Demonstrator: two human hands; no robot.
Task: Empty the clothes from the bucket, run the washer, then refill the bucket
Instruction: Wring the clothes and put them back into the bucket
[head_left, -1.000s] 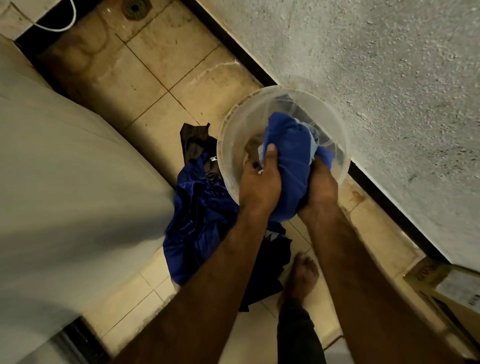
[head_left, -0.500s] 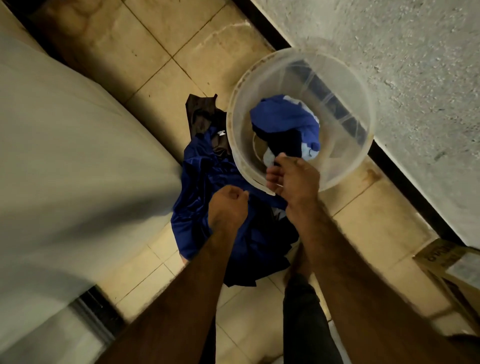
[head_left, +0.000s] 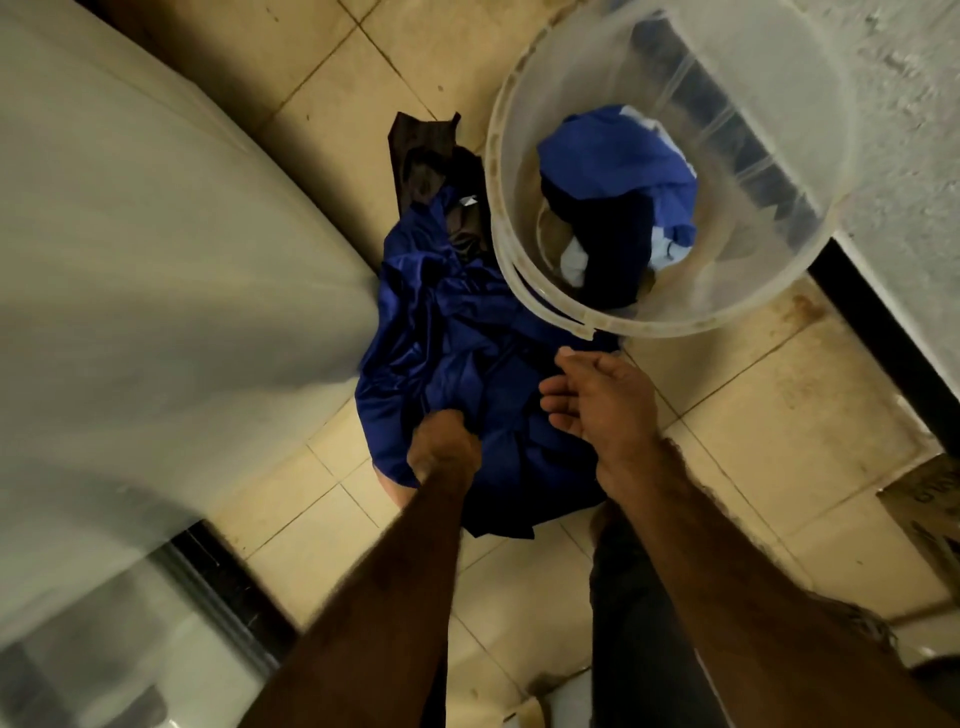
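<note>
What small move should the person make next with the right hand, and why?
Probably lower the open right hand onto the dark blue garment beside the left hand, which seems to grip it on the floor; the bucket holds only a blue cloth, with room left.

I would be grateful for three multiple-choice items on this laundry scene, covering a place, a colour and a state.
1. The dark blue shiny cloth pile lies: A on a wooden shelf; B on the tiled floor beside the translucent plastic bucket; C in a sink.
2. The crumpled garment inside the bucket is mainly: A blue; B red; C yellow.
3. The right hand is: A gripping the bucket's rim; B pinching cloth; C open, holding nothing.
1 B, it spreads over tiles; 2 A, blue folds show; 3 C, fingers spread, nothing in them.
</note>
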